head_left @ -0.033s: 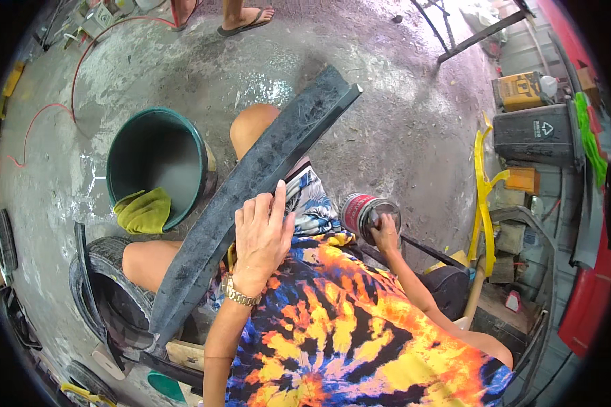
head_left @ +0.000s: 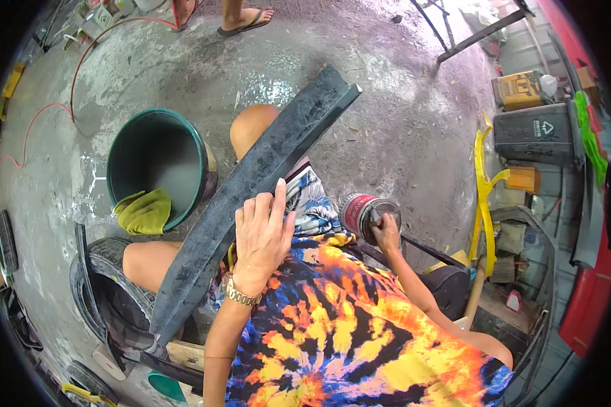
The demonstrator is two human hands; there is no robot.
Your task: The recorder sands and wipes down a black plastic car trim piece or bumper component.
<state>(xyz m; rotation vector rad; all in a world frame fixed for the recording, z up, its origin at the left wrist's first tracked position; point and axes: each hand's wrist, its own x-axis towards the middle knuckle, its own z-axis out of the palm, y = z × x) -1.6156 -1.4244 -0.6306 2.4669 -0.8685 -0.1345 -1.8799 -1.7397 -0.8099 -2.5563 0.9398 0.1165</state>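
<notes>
Dark grey and scuffed, a long panel (head_left: 251,173) slants across the middle of the frame, from the upper centre down toward the lower left, lying over the seated person's legs. The left hand (head_left: 263,234) rests at the panel's right-hand edge near the centre of the frame, palm down, its fingers stretched out and mostly close together, the thumb a little apart; it grips nothing. A gold-coloured watch (head_left: 239,292) circles that wrist.

Right of centre, the right hand (head_left: 385,234) is at the mouth of a round can (head_left: 357,211) with a red band, its fingers bent down; something small and greyish shows by the fingertips, but whether the hand is closed on it cannot be told.

In the left half of the frame stands a dark green bucket (head_left: 204,152), a yellow-green cloth (head_left: 144,211) draped over its near rim. Below it, at lower left, lies a black tyre (head_left: 100,249), beside the person's bent knee. A tie-dyed shirt (head_left: 339,339) in orange, yellow and blue fills the lower centre. At upper centre, another person's sandalled foot (head_left: 254,17) stands on the wet concrete floor (head_left: 380,108).
</notes>
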